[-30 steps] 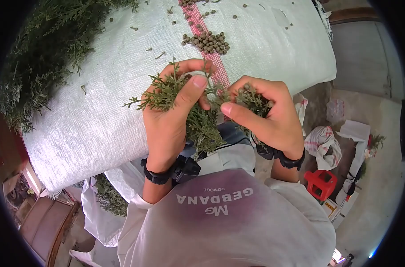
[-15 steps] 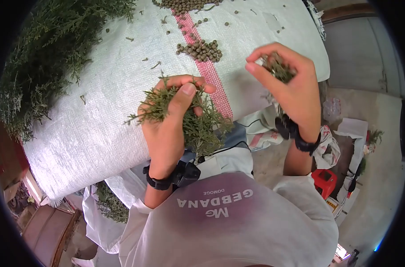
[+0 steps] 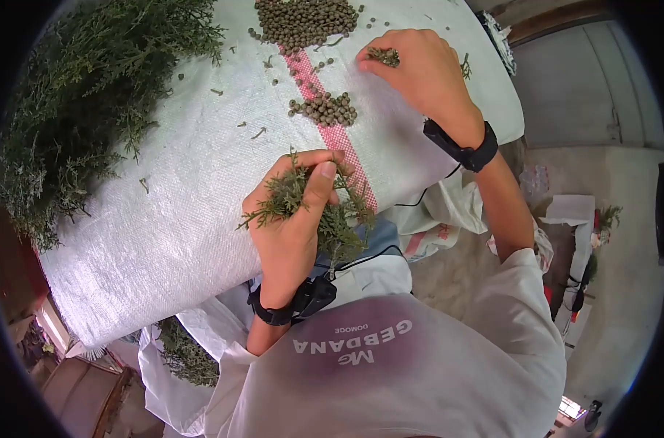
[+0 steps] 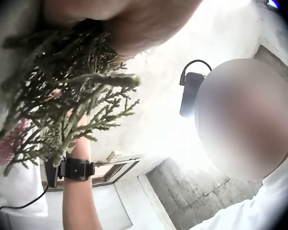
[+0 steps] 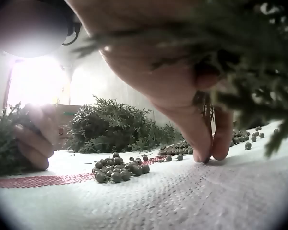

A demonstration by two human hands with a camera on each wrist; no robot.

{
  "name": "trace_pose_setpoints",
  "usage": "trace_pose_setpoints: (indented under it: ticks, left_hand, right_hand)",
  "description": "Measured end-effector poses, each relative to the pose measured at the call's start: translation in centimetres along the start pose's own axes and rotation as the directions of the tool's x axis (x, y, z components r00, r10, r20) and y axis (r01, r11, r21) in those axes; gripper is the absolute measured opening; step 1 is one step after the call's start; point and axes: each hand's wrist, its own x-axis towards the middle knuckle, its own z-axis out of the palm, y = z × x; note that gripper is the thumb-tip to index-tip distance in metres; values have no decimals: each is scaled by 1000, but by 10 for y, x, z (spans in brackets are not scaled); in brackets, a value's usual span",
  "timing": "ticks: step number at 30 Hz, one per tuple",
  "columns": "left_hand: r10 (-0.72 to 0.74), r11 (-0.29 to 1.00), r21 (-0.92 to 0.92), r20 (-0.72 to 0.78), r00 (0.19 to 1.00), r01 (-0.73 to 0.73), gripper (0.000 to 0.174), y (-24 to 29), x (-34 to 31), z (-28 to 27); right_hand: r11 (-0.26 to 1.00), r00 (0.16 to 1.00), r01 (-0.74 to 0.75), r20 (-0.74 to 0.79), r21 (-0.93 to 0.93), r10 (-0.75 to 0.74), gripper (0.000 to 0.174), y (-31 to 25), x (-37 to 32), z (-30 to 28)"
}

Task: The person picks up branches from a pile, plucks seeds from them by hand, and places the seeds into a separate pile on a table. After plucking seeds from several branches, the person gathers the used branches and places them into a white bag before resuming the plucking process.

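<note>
In the head view my left hand [image 3: 282, 237] grips a bunch of green cypress sprigs [image 3: 339, 232], thumb against the index finger. My right hand [image 3: 433, 82] is over the white woven sack [image 3: 164, 241], to the right of the big heap of round brown-green berries [image 3: 306, 23]. Cypress greenery [image 3: 383, 56] shows in its curled fingers, and more foliage [image 5: 273, 96] sticks out near the right wrist camera. There the thumb and index fingertips [image 5: 221, 148] come together right at the sack's surface. A smaller berry heap [image 3: 325, 109] lies nearer my left hand, on the red stripe.
A large pile of cypress branches [image 3: 91, 102] covers the sack's left end. Loose berries and bits of stem are scattered over the sack. Below it hangs a white bag [image 3: 160, 383] with greenery [image 3: 186, 354] inside. A black cable [image 3: 376, 255] runs by my lap.
My right hand has left the sprigs at my left hand and reached up and right across the sack, greenery still in it. The left hand keeps its bunch, shifting only slightly.
</note>
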Motion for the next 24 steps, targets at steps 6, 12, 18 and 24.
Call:
trace_pose_setpoints:
  ticks: [6, 12, 18, 24]
  left_hand:
    - [5, 1000, -26, -47, 999, -6, 11, 1, -1, 3]
    - [-7, 999, -47, -64, 998, 4, 10, 4, -1, 6]
    - [20, 997, 79, -30, 999, -18, 8, 3, -3, 2]
    - [7, 996, 92, 10, 1000, -8, 9, 0, -4, -1]
  right_hand:
    - [997, 995, 13, 94, 74, -20, 11, -15, -4, -11]
    - [613, 965, -255, 239, 748, 110, 11, -63, -61, -58]
    - [403, 928, -337, 228, 851, 295, 15, -89, -101, -34]
    - [96, 823, -494, 429, 864, 372, 19, -95, -96, -34]
